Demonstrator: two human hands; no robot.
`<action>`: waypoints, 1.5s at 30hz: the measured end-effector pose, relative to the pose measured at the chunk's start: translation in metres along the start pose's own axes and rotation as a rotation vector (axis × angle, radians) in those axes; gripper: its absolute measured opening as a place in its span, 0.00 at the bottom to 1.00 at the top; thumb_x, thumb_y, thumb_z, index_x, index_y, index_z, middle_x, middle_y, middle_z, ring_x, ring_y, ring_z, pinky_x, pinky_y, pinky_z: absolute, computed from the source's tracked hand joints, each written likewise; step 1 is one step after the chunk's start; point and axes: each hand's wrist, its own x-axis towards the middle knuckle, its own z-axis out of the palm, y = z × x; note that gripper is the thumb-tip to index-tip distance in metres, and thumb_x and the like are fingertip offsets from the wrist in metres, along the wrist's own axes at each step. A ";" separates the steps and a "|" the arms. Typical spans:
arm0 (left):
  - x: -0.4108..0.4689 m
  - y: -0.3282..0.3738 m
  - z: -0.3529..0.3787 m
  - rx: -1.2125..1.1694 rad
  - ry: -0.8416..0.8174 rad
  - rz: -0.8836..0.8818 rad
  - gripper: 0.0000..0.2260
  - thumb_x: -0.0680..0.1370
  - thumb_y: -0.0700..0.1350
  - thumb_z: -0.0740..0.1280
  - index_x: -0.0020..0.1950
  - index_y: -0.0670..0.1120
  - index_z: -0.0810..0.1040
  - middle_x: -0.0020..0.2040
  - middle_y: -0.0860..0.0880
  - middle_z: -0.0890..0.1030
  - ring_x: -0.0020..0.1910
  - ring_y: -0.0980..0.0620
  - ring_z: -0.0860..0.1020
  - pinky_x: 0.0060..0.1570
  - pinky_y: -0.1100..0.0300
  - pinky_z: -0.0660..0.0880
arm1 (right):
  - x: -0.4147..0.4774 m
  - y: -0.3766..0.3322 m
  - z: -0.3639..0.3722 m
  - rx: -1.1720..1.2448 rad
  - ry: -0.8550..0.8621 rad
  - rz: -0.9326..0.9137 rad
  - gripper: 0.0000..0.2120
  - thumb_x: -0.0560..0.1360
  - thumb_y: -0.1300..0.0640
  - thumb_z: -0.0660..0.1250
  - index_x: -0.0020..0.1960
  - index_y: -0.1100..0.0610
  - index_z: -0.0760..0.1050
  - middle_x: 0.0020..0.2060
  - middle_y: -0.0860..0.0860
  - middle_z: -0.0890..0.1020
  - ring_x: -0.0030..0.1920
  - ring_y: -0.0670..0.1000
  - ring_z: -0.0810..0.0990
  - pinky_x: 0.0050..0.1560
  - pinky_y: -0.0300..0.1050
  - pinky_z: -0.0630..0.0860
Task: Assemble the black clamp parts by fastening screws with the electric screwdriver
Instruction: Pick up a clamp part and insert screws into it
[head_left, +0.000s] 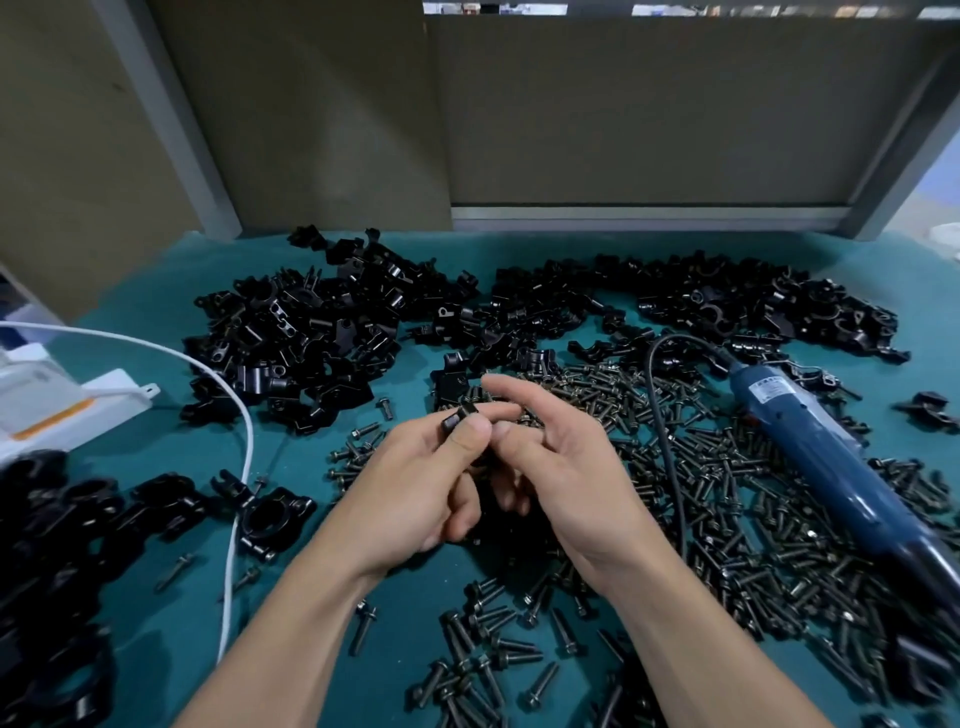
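My left hand (436, 483) pinches a small black clamp part (460, 417) between thumb and fingers above the middle of the teal table. My right hand (550, 457) is close beside it, fingers loosely bent toward the part; whether it holds anything is hidden. The blue electric screwdriver (831, 457) lies at the right on a spread of dark screws (727, 519), its black cord (660, 415) looping toward the centre. Heaps of black clamp parts (311, 332) lie at the back left and more clamp parts (727, 306) at the back right.
A white cable (244, 447) curves across the left side from a white box (67, 410). Assembled black clamps (270, 514) and a dark heap (47, 545) sit at the left front. Grey panels (623, 114) wall off the back. Bare teal mat (171, 639) shows at the front left.
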 end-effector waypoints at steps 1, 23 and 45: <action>0.001 0.000 0.003 0.010 0.037 0.029 0.16 0.82 0.67 0.58 0.62 0.67 0.82 0.25 0.49 0.76 0.19 0.57 0.68 0.23 0.70 0.64 | 0.000 -0.001 0.001 0.007 0.008 0.008 0.17 0.79 0.51 0.66 0.67 0.43 0.78 0.41 0.51 0.86 0.33 0.50 0.77 0.34 0.41 0.74; 0.010 -0.002 0.014 0.254 0.491 -0.026 0.14 0.80 0.60 0.69 0.37 0.57 0.82 0.33 0.53 0.84 0.28 0.54 0.79 0.37 0.47 0.80 | 0.110 -0.024 -0.071 -1.455 0.230 0.248 0.16 0.76 0.65 0.63 0.64 0.60 0.77 0.55 0.61 0.82 0.56 0.62 0.77 0.52 0.52 0.74; 0.005 0.001 0.018 0.156 0.346 0.235 0.13 0.73 0.59 0.71 0.34 0.53 0.83 0.28 0.50 0.80 0.28 0.51 0.77 0.31 0.57 0.72 | -0.009 -0.008 0.006 -0.037 0.258 -0.028 0.12 0.74 0.72 0.73 0.43 0.56 0.82 0.41 0.56 0.87 0.45 0.60 0.87 0.48 0.54 0.85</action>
